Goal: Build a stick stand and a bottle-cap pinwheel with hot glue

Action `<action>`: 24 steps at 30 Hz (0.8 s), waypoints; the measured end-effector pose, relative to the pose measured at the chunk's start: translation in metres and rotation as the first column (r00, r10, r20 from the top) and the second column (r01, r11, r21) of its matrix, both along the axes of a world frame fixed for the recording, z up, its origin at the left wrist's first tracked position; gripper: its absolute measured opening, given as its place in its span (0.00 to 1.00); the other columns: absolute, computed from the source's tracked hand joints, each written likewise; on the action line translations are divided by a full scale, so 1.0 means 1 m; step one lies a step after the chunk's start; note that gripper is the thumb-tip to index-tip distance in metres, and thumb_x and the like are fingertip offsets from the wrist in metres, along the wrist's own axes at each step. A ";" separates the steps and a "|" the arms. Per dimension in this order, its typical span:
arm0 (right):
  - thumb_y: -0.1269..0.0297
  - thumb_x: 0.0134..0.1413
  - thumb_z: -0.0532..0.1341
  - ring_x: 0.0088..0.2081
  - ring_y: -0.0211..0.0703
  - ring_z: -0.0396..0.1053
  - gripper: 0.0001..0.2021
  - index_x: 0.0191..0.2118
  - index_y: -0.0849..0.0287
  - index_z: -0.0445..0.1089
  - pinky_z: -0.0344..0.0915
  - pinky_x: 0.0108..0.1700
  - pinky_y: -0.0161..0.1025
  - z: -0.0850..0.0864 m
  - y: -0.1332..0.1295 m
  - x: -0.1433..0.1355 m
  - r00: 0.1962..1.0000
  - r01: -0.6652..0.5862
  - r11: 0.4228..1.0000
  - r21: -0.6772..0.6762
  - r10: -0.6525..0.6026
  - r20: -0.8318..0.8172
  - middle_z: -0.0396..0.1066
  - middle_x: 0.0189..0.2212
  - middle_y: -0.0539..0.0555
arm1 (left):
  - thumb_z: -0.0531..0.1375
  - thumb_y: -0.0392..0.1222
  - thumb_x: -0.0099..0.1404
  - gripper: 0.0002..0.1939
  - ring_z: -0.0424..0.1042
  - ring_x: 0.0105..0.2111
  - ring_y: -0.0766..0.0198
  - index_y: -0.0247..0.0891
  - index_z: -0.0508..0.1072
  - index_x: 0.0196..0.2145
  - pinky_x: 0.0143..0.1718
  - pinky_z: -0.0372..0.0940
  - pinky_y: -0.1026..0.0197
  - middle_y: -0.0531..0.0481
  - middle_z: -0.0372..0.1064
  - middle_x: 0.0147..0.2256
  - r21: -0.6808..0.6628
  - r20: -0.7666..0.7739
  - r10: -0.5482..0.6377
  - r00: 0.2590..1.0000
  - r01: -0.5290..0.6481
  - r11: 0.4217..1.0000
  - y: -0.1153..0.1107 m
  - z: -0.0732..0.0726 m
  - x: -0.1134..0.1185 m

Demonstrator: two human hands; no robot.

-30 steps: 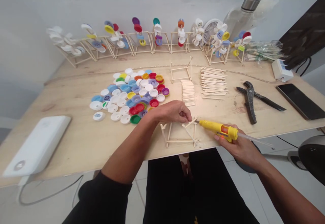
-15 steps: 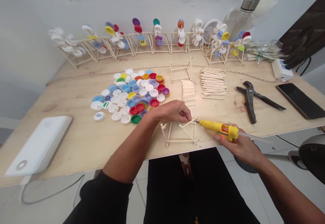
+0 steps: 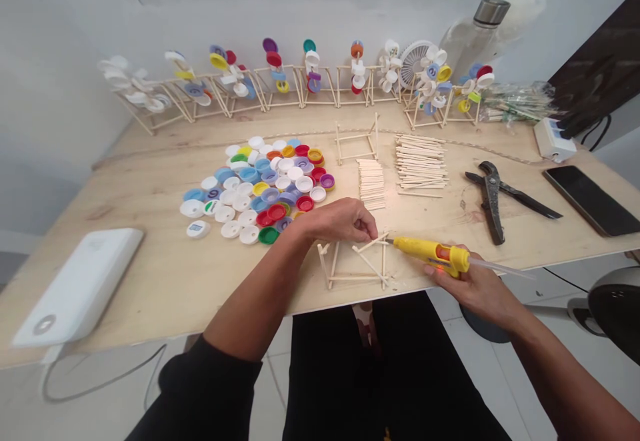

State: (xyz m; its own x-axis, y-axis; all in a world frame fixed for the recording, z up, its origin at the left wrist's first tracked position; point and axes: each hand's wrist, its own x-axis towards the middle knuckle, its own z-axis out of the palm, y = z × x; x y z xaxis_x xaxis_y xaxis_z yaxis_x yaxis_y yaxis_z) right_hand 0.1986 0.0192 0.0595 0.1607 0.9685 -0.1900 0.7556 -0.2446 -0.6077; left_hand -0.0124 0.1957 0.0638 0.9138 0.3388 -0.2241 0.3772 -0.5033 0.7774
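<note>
My right hand (image 3: pixel 480 291) is wrapped round a yellow hot glue gun (image 3: pixel 420 249), with a clear glue stick (image 3: pixel 500 268) coming out of its back. The gun's nozzle points left and meets the upper right corner of a small wooden stick frame (image 3: pixel 357 278) at the table's front edge. Fingers closed in a pinch, my left hand (image 3: pixel 347 220) holds a short wooden stick (image 3: pixel 370 244) at that corner. The fingertips partly hide the frame's far side. Another stick slants down to the frame's lower right corner.
Colourful bottle caps (image 3: pixel 260 188) lie heaped left of centre. Behind my hands are short sticks (image 3: pixel 371 184), longer sticks (image 3: pixel 421 164) and another stick frame (image 3: pixel 356 146). Pliers (image 3: pixel 493 201) and a phone (image 3: pixel 593 198) lie right, a power bank (image 3: pixel 80 288) left. Cap-wheel models (image 3: pixel 273 88) line the wall.
Hardly anything differs. Both hands, the glue gun and the stick frame keep their places; the view has shifted very slightly.
</note>
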 end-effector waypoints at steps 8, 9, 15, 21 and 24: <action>0.47 0.51 0.57 0.39 0.51 0.70 0.20 0.42 0.58 0.70 0.68 0.39 0.44 0.016 0.003 0.010 0.967 -0.032 0.988 -0.152 -0.008 -0.256 0.72 0.35 0.55 | 0.58 0.34 0.53 0.09 0.67 0.26 0.71 0.36 0.78 0.31 0.27 0.58 0.70 0.52 0.72 0.28 -0.001 0.006 0.010 1.000 -0.010 1.000 0.000 -0.001 0.000; 0.48 0.50 0.58 0.40 0.51 0.70 0.20 0.42 0.58 0.70 0.68 0.39 0.43 0.019 0.001 0.011 0.948 -0.011 0.987 -0.162 -0.041 -0.317 0.72 0.35 0.55 | 0.58 0.34 0.53 0.09 0.67 0.26 0.71 0.36 0.78 0.31 0.27 0.58 0.70 0.52 0.72 0.28 0.002 0.005 0.008 1.000 -0.008 1.000 0.000 -0.001 0.000; 0.50 0.51 0.59 0.41 0.49 0.70 0.14 0.32 0.55 0.71 0.68 0.42 0.44 0.025 -0.009 0.014 0.822 -0.034 0.998 -0.054 -0.003 -0.570 0.72 0.31 0.53 | 0.58 0.33 0.53 0.09 0.67 0.26 0.71 0.37 0.78 0.31 0.27 0.57 0.70 0.52 0.73 0.28 -0.003 0.011 0.007 1.000 -0.007 1.000 0.000 -0.001 0.000; 0.52 0.51 0.60 0.45 0.51 0.70 0.14 0.39 0.53 0.72 0.68 0.46 0.46 0.024 -0.021 0.012 0.872 -0.026 1.000 -0.016 0.014 -0.489 0.74 0.40 0.55 | 0.58 0.34 0.53 0.09 0.68 0.27 0.70 0.36 0.77 0.31 0.26 0.57 0.70 0.52 0.72 0.27 0.002 0.006 0.004 1.000 -0.004 1.000 -0.001 0.000 -0.001; 0.53 0.52 0.59 0.45 0.53 0.70 0.15 0.43 0.53 0.69 0.68 0.45 0.49 0.026 -0.024 0.023 0.971 0.106 0.972 0.210 -0.056 -0.231 0.73 0.42 0.56 | 0.58 0.34 0.53 0.09 0.68 0.27 0.70 0.36 0.77 0.32 0.27 0.58 0.70 0.51 0.72 0.27 0.003 0.020 0.004 1.000 -0.004 1.000 0.000 0.001 -0.001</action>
State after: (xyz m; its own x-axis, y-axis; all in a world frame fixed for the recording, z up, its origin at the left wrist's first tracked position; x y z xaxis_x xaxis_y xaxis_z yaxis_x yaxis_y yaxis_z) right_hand 0.2213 -0.0049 0.0855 0.2185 0.9757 -0.0145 0.5786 -0.1415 -0.8032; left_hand -0.0132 0.1955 0.0650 0.9165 0.3435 -0.2049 0.3641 -0.5045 0.7829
